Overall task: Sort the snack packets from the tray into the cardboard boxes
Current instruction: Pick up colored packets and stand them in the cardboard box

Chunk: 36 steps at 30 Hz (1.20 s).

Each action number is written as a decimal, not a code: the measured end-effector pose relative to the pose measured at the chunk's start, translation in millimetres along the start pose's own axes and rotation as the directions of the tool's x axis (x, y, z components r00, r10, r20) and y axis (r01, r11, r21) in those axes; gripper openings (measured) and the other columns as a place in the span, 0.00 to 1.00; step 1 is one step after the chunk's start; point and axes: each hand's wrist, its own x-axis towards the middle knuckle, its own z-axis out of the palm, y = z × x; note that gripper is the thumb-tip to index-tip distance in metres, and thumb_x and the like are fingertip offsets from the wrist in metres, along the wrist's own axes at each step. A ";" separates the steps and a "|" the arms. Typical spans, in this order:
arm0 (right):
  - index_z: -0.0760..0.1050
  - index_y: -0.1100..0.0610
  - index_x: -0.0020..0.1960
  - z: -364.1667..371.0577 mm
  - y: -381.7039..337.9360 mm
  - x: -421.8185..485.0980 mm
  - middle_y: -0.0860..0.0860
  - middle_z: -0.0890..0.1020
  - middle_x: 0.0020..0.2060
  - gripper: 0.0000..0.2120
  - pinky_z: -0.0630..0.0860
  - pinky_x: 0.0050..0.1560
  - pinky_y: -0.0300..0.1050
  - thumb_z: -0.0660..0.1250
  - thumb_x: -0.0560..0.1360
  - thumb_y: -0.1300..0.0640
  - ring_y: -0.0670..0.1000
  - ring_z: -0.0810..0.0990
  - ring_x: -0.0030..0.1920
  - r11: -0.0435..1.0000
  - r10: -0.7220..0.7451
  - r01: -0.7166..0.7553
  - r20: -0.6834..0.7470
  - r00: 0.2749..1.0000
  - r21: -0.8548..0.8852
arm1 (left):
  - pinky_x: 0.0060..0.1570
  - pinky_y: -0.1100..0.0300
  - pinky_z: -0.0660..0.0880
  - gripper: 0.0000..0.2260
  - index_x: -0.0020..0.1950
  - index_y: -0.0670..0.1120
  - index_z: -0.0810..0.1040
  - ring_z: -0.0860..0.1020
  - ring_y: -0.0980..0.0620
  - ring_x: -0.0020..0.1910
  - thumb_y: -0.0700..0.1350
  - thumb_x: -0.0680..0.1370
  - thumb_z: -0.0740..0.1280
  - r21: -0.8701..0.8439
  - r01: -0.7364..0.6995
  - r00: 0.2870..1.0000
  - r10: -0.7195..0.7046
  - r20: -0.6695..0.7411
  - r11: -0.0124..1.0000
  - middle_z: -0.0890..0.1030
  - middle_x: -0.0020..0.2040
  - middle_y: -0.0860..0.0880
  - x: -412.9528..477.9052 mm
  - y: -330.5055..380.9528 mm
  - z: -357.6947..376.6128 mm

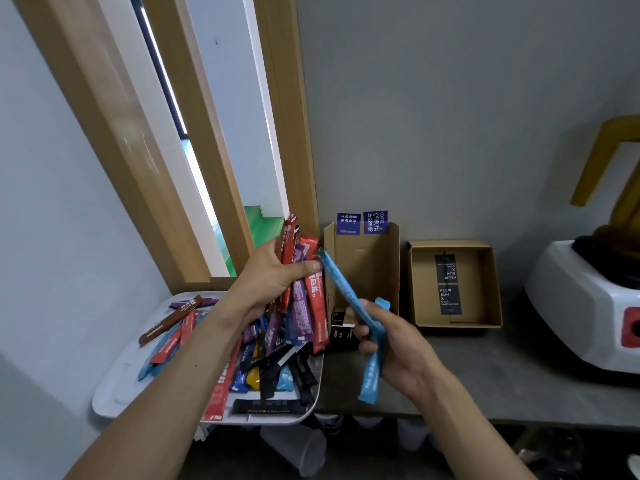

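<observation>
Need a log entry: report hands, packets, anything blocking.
Left hand grips mixed packet bunch over tray. Right hand holds light-blue packets in front of tall cardboard box. Nothing blocking it.

Tray at the counter's left end, overhanging the front edge — packets heaped in its right half. Tall box just right, toward the back edge; shallow box right again — blender at the right end.
</observation>
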 end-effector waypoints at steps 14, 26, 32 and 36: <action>0.85 0.59 0.51 0.8 16.2 -0.3 0.52 0.85 0.42 0.08 0.75 0.34 0.31 0.79 0.72 0.61 0.38 0.81 0.34 0.820 -0.541 0.431 -0.263 0.799 -0.377 | 0.49 0.51 0.82 0.25 0.56 0.43 0.76 0.86 0.47 0.44 0.50 0.65 0.80 -0.106 0.062 0.998 -0.063 -0.010 0.992 0.86 0.46 0.44 -2.6 3.0 -4.6; 0.80 0.55 0.61 3.6 8.1 6.2 0.51 0.86 0.45 0.16 0.72 0.30 0.35 0.76 0.74 0.61 0.43 0.81 0.38 0.881 -0.418 0.464 -0.312 0.854 0.090 | 0.35 0.65 0.79 0.19 0.56 0.46 0.75 0.86 0.53 0.40 0.47 0.71 0.80 0.131 0.056 0.998 -0.052 -0.033 0.990 0.85 0.46 0.46 -10.0 -1.8 -0.9; 0.82 0.54 0.55 18.0 -5.9 8.6 0.45 0.86 0.45 0.16 0.71 0.39 0.39 0.79 0.69 0.54 0.41 0.78 0.38 0.911 -0.399 0.412 -0.235 0.887 0.009 | 0.43 0.59 0.78 0.19 0.55 0.51 0.74 0.85 0.50 0.47 0.48 0.71 0.80 0.146 0.117 0.991 -0.124 0.042 0.982 0.85 0.49 0.47 -16.1 -12.3 15.4; 0.82 0.55 0.50 16.0 -9.9 7.9 0.46 0.85 0.38 0.12 0.75 0.40 0.41 0.80 0.71 0.52 0.40 0.80 0.35 0.890 -0.451 0.404 -0.279 0.848 -0.211 | 0.49 0.56 0.80 0.18 0.55 0.49 0.77 0.86 0.51 0.47 0.46 0.71 0.80 0.103 0.083 0.996 -0.085 0.017 0.991 0.87 0.48 0.49 -16.7 -11.0 17.5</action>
